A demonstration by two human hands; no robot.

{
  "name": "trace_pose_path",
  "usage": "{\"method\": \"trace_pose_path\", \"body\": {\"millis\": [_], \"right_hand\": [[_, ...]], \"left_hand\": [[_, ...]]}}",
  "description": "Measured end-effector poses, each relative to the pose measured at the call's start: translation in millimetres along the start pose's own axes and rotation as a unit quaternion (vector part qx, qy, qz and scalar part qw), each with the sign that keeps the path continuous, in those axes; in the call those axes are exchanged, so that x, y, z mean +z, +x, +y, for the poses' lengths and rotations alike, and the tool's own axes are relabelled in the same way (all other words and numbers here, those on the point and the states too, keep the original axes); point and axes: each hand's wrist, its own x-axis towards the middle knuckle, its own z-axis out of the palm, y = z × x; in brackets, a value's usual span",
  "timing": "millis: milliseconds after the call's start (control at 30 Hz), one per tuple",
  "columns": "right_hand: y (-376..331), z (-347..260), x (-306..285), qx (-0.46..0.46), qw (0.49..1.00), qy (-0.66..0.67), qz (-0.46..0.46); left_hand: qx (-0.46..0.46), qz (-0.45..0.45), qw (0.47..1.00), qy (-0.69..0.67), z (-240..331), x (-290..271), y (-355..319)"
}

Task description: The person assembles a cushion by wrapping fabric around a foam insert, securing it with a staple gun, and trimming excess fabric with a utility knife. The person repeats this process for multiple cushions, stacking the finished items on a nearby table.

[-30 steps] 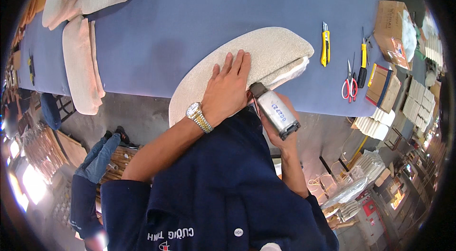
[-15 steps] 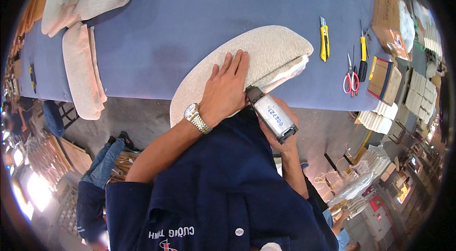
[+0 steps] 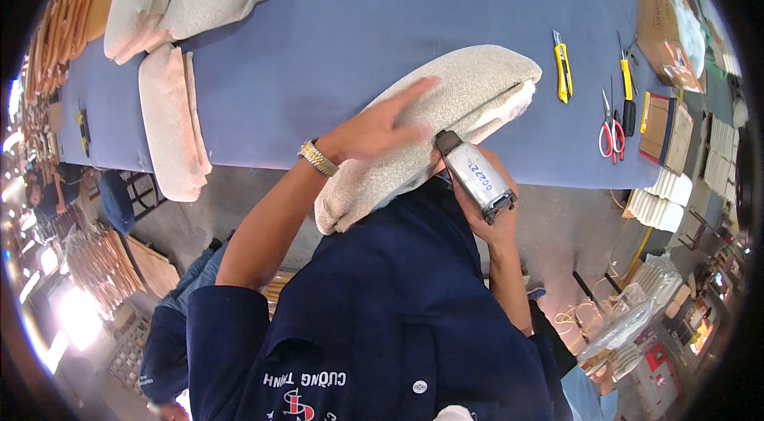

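Note:
A curved beige upholstered cushion (image 3: 477, 75) lies across the near edge of the table, tilted toward my body. White padding (image 3: 516, 105) shows along its open near side at the right. My left hand (image 3: 380, 131), slightly blurred, is over the cushion's fabric with its fingers stretched out; whether it touches cannot be made out. Wrapped round a silver and black staple gun (image 3: 475, 173) is my right hand (image 3: 495, 231). The gun's dark nose is at the cushion's near edge, close to my left hand. My right fingers are partly hidden behind the gun.
On the blue table (image 3: 318, 31) lie a yellow utility knife (image 3: 563, 75), red-handled scissors (image 3: 613, 137) and a yellow-handled tool (image 3: 625, 79) at right. Folded beige covers (image 3: 171, 118) lie at left. A cardboard box (image 3: 656, 19) stands far right. Other people are behind on both sides.
My left hand has shifted from flat on the cushion's middle, its fingers swinging rightward. The cushion has tilted and its left end shows nearer my body. The staple gun stays at its near edge.

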Motion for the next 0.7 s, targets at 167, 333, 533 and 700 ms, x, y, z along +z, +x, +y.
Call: {"method": "trace_pose_path", "body": {"millis": [167, 333, 533, 700], "right_hand": [[2, -8, 3, -0.005, 1.0, 0.008, -0.001], [7, -2, -1, -0.015, 1.0, 0.018, -0.007], [-1, -3, 1, 0.0, 1.0, 0.025, 0.001], [-7, 5, 4, -0.009, 1.0, -0.007, 0.011]], "left_hand": [[-0.137, 0.04, 0.99, -0.004, -34, 8, -24], [-0.029, 0.046, 0.994, 0.095, -11, 24, -36], [-0.019, 0.105, 0.959, 0.262, 16, 47, -40], [-0.034, 0.127, 0.947, 0.293, 22, 51, -41]]}}
